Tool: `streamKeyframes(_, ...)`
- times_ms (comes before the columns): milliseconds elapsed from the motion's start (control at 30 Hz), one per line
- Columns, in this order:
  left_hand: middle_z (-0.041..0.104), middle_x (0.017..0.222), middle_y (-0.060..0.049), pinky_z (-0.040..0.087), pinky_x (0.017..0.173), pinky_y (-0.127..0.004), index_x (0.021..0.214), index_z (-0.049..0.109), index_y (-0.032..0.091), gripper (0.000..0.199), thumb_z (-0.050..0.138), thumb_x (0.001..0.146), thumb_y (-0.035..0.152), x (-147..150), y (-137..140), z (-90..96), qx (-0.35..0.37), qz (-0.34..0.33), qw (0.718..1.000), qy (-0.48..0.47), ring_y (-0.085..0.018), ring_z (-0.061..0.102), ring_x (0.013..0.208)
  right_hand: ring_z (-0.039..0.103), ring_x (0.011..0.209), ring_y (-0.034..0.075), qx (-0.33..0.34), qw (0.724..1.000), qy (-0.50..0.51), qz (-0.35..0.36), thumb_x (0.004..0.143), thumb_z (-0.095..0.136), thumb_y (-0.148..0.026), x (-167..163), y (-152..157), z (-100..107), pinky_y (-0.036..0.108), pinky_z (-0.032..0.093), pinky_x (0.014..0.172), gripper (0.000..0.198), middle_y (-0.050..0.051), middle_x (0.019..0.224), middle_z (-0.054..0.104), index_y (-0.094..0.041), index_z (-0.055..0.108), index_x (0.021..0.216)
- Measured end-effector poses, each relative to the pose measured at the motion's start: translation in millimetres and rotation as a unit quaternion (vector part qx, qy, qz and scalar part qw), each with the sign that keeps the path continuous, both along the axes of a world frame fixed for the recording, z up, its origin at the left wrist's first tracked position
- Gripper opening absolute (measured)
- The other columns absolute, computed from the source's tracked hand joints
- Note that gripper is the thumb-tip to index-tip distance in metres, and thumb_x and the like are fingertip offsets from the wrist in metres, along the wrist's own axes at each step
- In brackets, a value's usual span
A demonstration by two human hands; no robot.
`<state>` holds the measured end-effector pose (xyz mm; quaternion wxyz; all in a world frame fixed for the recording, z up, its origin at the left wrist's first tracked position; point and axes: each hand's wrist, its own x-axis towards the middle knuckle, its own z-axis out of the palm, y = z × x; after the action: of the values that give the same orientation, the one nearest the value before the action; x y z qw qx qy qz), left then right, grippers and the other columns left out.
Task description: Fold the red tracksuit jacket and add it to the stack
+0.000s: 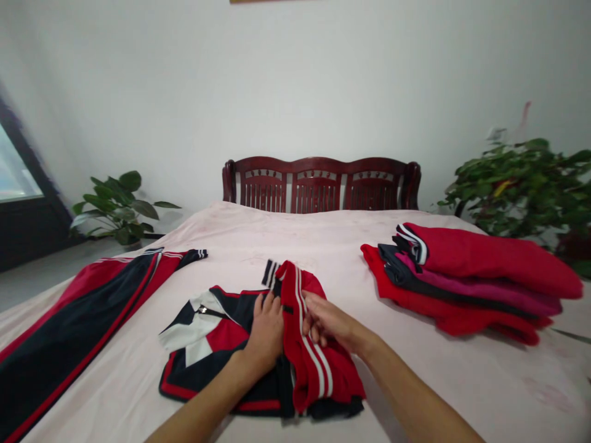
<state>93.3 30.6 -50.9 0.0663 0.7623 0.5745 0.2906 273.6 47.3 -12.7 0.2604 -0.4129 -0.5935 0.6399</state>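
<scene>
A track jacket (pixel 217 363) in navy, red and white lies on the bed in front of me, its zipped white collar pointing left. Its red lower part with white stripes is folded over toward the middle, and a striped navy cuff sticks out at the far side. My left hand (pixel 266 326) rests flat on the jacket beside the fold, fingers stretched out. On the red folded part, the fingers of my right hand (pixel 329 321) are curled and closed on the cloth; part of their grip is hidden.
A stack of folded clothes (pixel 489 264), red, dark and magenta, sits at the right. Navy and red track pants (pixel 92 314) lie spread at the left. Beyond the pink bed sheet (pixel 318 237) stands a dark wooden bench back (pixel 318 178). Leafy plants (pixel 122 203) flank the bed.
</scene>
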Motion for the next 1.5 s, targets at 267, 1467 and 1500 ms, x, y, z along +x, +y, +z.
streamKeyframes(267, 0.072, 0.112, -0.008, 0.044, 0.100, -0.041, 0.103, 0.070, 0.021, 0.031, 0.044, 0.087, 0.015, -89, -38, 11.1, -0.033, 0.053, 0.998, 0.010, -0.024, 0.064, 0.109, 0.059, 0.060, 0.012, 0.134, 0.976, -0.119, -0.123, 0.086, 0.045, -0.022, -24, -20, -40, 0.023, 0.041, 0.052, 0.038, 0.003, 0.083, 0.067, -0.015, 0.062, 0.119)
streamKeyframes(1467, 0.045, 0.055, 0.007, 0.030, 0.055, -0.024, 0.066, 0.041, 0.022, 0.030, 0.052, 0.090, 0.036, -33, -9, -28.6, -0.205, 0.097, 0.953, -0.200, -0.012, 0.047, 0.055, 0.066, 0.077, 0.022, 0.315, 0.925, -0.214, -0.004, 0.081, 0.051, -0.016, -56, -42, -20, 0.031, 0.046, 0.071, 0.022, 0.006, 0.083, 0.073, -0.019, 0.071, 0.089)
streamKeyframes(1500, 0.044, 0.056, 0.007, 0.028, 0.056, -0.025, 0.065, 0.040, 0.022, 0.029, 0.055, 0.089, 0.031, -32, -8, -28.3, -0.198, 0.105, 0.957, -0.186, -0.012, 0.046, 0.056, 0.066, 0.076, 0.021, 0.306, 0.932, -0.196, 0.006, 0.083, 0.051, -0.019, -46, -39, -18, 0.030, 0.048, 0.071, 0.023, 0.004, 0.083, 0.073, -0.020, 0.072, 0.092)
